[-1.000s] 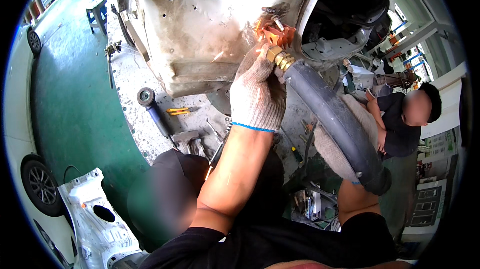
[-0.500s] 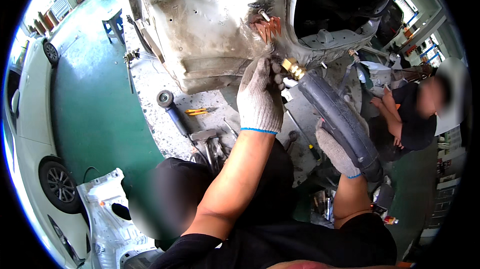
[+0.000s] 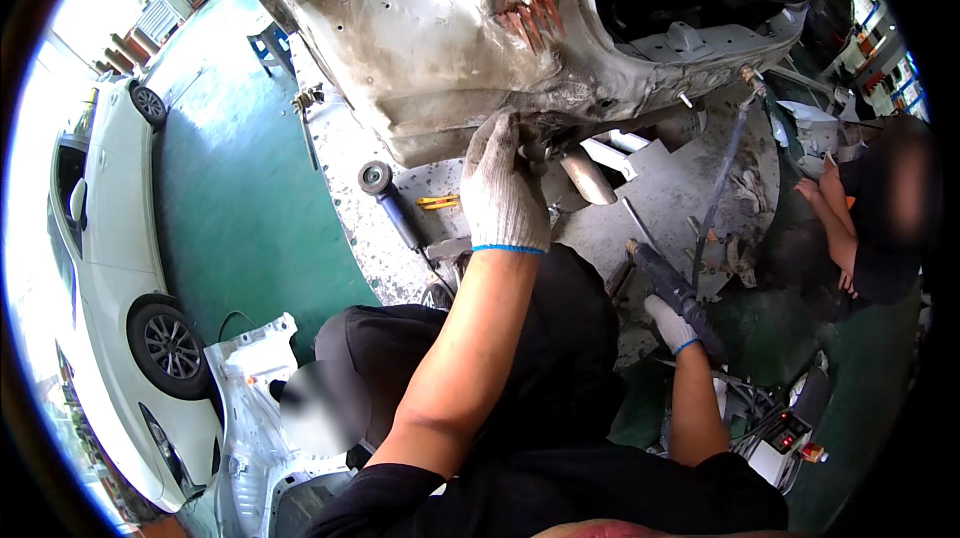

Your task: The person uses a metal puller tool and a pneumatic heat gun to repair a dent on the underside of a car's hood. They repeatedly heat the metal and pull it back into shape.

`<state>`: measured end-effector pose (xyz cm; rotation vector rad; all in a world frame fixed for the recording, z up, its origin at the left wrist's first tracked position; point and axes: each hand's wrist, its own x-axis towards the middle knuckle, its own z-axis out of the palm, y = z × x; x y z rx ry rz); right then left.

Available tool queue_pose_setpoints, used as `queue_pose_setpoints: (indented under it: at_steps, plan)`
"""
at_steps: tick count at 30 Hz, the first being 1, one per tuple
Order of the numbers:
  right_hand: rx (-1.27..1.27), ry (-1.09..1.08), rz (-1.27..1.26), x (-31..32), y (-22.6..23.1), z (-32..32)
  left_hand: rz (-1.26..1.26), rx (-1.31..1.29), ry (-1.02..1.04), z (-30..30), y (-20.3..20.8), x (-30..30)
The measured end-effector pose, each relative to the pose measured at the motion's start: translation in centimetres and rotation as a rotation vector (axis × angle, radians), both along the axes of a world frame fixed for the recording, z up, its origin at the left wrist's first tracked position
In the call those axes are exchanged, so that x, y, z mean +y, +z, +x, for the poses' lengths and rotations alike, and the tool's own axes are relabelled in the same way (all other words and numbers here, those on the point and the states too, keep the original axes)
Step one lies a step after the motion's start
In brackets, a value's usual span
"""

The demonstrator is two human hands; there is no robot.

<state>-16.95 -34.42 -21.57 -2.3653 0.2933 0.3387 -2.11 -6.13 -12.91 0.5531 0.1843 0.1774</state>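
My left hand (image 3: 503,188), in a pale knitted glove, is closed at the dirty lower edge of the white car body panel (image 3: 420,58); its fingertips are partly hidden there. Higher on the panel, a copper claw-like strip (image 3: 538,23) is fixed below a metal stud. Down to the right, my gloved right hand (image 3: 672,322) grips a long black handheld tool (image 3: 660,273), which points up and away from me. The tool is apart from the panel.
An angle grinder (image 3: 390,203) and yellow-handled pliers (image 3: 438,203) lie on the speckled platform (image 3: 345,138). A clamp with cable (image 3: 722,168) hangs at the sill. A crouching person (image 3: 870,198) is at right, another person (image 3: 350,368) close at left. A white car (image 3: 140,258) stands far left.
My right hand has drawn the black tool down and back, away from my left hand and the panel. My left hand stays at the panel's lower edge. The view has shifted slightly.
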Motion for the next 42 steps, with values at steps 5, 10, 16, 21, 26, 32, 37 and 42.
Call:
queue_pose_setpoints:
  at_steps: [5, 10, 16, 21, 26, 32, 37, 42]
  plan:
    - [0.214, -0.094, -0.042, -5.1, -15.1, -2.1, 0.050, 0.001, 0.011, 0.2, -0.9, -0.1]
    - [0.248, -0.090, -0.172, -4.4, -21.0, -5.8, 0.695, -0.122, -0.173, 0.4, -3.8, 1.5]
    - [0.434, 0.015, -0.294, -2.3, -20.3, -5.8, 1.052, 0.342, -0.635, 1.0, -13.8, 4.2]
    - [0.423, 0.050, -0.361, -3.5, -24.8, -7.6, 1.142, 0.645, -0.719, -0.3, -27.6, 4.7]
    - [0.616, 0.046, -0.262, -5.0, -27.3, -7.1, 1.821, 0.621, -0.774, -0.6, -37.8, 7.7]
    - [0.519, 0.142, -0.380, -4.4, -23.2, -5.9, 2.089, 0.494, -0.692, 0.7, -39.0, 9.0]
    - [0.522, 0.186, -0.361, -4.8, -24.7, -6.2, 2.002, 0.311, -0.660, 0.5, -40.5, 6.5]
    - [0.519, 0.034, -0.308, -4.7, -25.4, -8.5, 2.195, -0.180, -0.666, -0.7, -37.9, -0.4]
